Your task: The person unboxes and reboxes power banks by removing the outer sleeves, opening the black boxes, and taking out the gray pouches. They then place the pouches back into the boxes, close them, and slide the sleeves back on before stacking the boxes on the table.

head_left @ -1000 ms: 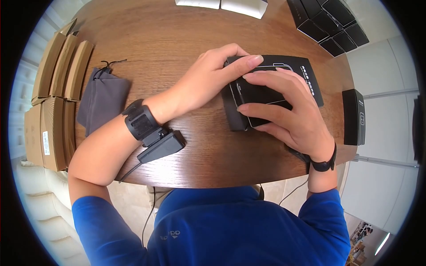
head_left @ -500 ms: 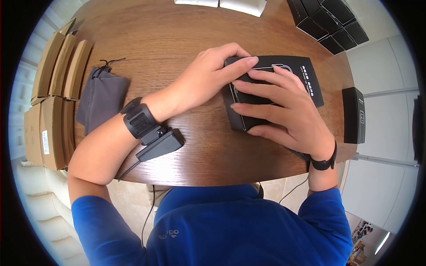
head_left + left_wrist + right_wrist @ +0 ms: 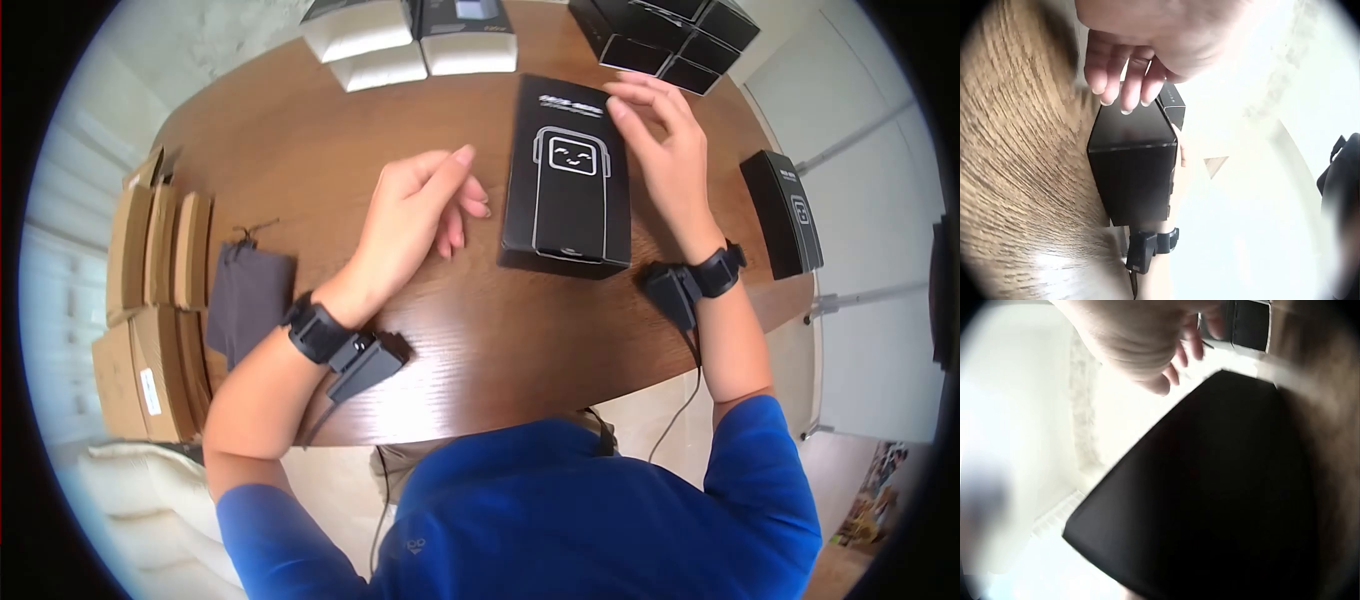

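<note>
A closed black box (image 3: 570, 190) lies on the wooden table, its lid printed with a white outline of a smiling device and lettering at the far end. My left hand (image 3: 410, 205) hovers to the left of the box, apart from it, fingers loosely bent with nothing in them. Beside the box's far right corner is my right hand (image 3: 668, 140), its thumb and fingertips right at the edge, fingers relaxed. In the left wrist view the box's plain side (image 3: 1132, 181) shows beyond the left fingers (image 3: 1135, 87). The box's dark side (image 3: 1197, 500) fills much of the right wrist view.
Brown cardboard boxes (image 3: 150, 375) and a grey drawstring pouch (image 3: 250, 305) sit at the left. White-and-grey boxes (image 3: 468, 50) and stacked black boxes (image 3: 640, 55) stand at the back. Another black box (image 3: 782, 215) is near the right edge of the table (image 3: 470, 330).
Both hands have come off the top of the black box. The box has turned counterclockwise, so its lettering now sits at the far end. The head view has shifted.
</note>
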`<state>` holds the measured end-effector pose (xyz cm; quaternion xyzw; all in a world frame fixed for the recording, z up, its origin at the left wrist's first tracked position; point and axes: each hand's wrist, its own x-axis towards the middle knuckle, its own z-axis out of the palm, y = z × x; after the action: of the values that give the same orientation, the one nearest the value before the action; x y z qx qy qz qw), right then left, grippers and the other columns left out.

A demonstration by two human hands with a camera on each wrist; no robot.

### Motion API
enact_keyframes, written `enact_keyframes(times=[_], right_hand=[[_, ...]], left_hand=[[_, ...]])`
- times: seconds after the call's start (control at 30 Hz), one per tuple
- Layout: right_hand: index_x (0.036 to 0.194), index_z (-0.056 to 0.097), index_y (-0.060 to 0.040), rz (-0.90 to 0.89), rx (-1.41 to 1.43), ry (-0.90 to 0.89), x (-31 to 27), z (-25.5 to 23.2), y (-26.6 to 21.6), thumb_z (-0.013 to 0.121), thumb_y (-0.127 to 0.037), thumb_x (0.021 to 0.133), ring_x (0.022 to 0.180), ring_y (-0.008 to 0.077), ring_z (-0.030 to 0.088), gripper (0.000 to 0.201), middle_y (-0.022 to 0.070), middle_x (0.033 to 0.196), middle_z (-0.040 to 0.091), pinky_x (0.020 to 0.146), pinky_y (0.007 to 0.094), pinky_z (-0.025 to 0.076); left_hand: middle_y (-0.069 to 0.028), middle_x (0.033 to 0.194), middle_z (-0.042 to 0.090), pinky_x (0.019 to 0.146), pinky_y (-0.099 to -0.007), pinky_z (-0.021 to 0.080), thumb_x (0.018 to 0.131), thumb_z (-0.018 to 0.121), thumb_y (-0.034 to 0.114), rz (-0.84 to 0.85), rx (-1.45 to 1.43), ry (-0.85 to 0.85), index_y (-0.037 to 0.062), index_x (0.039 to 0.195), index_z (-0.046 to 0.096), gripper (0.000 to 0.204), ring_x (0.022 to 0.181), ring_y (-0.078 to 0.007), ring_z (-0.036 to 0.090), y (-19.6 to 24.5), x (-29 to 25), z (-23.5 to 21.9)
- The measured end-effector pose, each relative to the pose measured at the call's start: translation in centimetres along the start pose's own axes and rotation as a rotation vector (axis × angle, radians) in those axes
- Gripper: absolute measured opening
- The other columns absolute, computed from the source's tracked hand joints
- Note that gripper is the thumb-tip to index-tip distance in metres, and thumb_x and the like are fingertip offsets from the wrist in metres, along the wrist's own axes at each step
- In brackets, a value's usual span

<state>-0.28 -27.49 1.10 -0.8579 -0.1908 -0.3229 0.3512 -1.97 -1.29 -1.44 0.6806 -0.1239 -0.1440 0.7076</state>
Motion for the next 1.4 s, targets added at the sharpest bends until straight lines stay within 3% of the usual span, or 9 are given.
enact_keyframes(times=[0.1,0.2,0.3,0.43,0.53,0.67,0.83,1.13,1.4], right_hand=[[0.109,0.067,-0.0034,0.3,0.137,0.074,-0.5,0.2,3.5,0.061,-0.034,0.09,0.105,0.0221,0.06,0.037,0.0125,0.112,0.065,0.092,0.032,0.043],[0.128,0.053,0.0024,0.699,0.567,-0.369,-1.1,1.4,3.5,0.049,-0.045,0.097,0.103,0.0142,0.057,0.057,0.0124,0.119,0.06,0.089,0.028,0.046],[0.142,0.036,-0.0002,0.568,0.813,-0.431,-0.9,1.3,0.0,0.047,-0.041,0.098,0.124,0.0174,0.047,0.061,0.0139,0.135,0.049,0.102,0.0274,0.038],[0.146,0.029,-0.0016,0.538,0.915,-0.42,-0.2,0.1,-1.7,0.054,-0.032,0.095,0.134,0.0198,0.036,0.064,0.0153,0.145,0.038,0.108,0.0296,0.031],[0.147,0.026,-0.0021,0.459,1.011,-0.311,-0.4,0.3,-2.1,0.064,-0.019,0.09,0.131,0.0228,0.04,0.071,0.0161,0.148,0.033,0.105,0.0327,0.037],[0.147,0.022,-0.0008,0.38,0.959,-0.341,-0.6,0.5,-2.4,0.065,-0.017,0.089,0.134,0.025,0.036,0.074,0.0178,0.148,0.032,0.108,0.0354,0.033],[0.147,0.02,0.0012,0.609,0.984,-0.437,-1.2,1.2,-2.5,0.065,-0.019,0.09,0.135,0.024,0.035,0.075,0.0175,0.147,0.033,0.108,0.0355,0.032],[0.133,0.042,-0.0082,0.737,1.217,-0.265,-0.3,0.7,-1.9,0.046,-0.044,0.098,0.107,0.02,0.059,0.05,0.0108,0.12,0.059,0.077,0.0378,0.056],[0.126,0.052,-0.0169,0.799,1.09,-0.125,9.4,3.0,-2.4,0.054,-0.041,0.094,0.107,0.0152,0.058,0.04,0.0023,0.12,0.059,0.079,0.0364,0.054]], left_hand=[[-0.0075,0.08,0.063,0.042,-0.0213,0.046,0.098,0.048,0.036,-0.078,-0.056,0.068,-0.0006,0.096,0.059,0.038,0.047,-0.0119,0.055,0.8,-0.4,0.6],[-0.012,0.101,0.057,0.051,-0.0227,0.05,0.098,0.047,0.041,-0.135,0.054,-0.087,-0.0056,0.118,0.052,0.051,0.068,-0.0133,0.058,1.2,-0.2,0.6],[-0.0166,0.124,0.038,0.071,-0.0256,0.051,0.094,0.051,0.05,-0.133,0.315,-0.268,-0.0072,0.146,0.017,0.085,0.098,-0.0168,0.05,1.9,-1.1,0.9],[-0.0189,0.133,0.037,0.083,-0.028,0.046,0.094,0.053,0.045,-0.041,0.34,-0.352,0.0015,0.15,0.0,0.088,0.105,-0.0173,0.048,2.3,-1.3,1.6],[-0.0154,0.122,0.05,0.084,-0.0323,0.048,0.094,0.059,0.027,-0.087,-0.028,-0.328,0.0121,0.15,-0.014,0.093,0.101,-0.0177,0.054,1.8,-1.4,2.1],[-0.0146,0.113,0.053,0.073,-0.0307,0.054,0.092,0.062,0.017,-0.129,-0.193,-0.244,0.0122,0.15,-0.012,0.094,0.085,-0.0175,0.061,1.3,-1.0,1.8],[-0.0162,0.108,0.052,0.059,-0.0302,0.056,0.087,0.067,0.01,0.033,-0.26,-0.038,0.008,0.15,-0.006,0.096,0.068,-0.0176,0.063,1.7,-0.5,1.2],[-0.0143,0.121,0.049,0.078,-0.0297,0.051,0.095,0.055,0.014,0.16,-0.124,-0.111,0.0059,0.149,0.012,0.069,0.087,-0.0174,0.06,0.1,0.1,0.7],[-0.0097,0.106,0.056,0.074,-0.0255,0.051,0.095,0.055,0.013,0.056,-0.129,-0.122,-0.0026,0.133,0.032,0.047,0.082,-0.0143,0.061,-1.5,1.0,0.3]])
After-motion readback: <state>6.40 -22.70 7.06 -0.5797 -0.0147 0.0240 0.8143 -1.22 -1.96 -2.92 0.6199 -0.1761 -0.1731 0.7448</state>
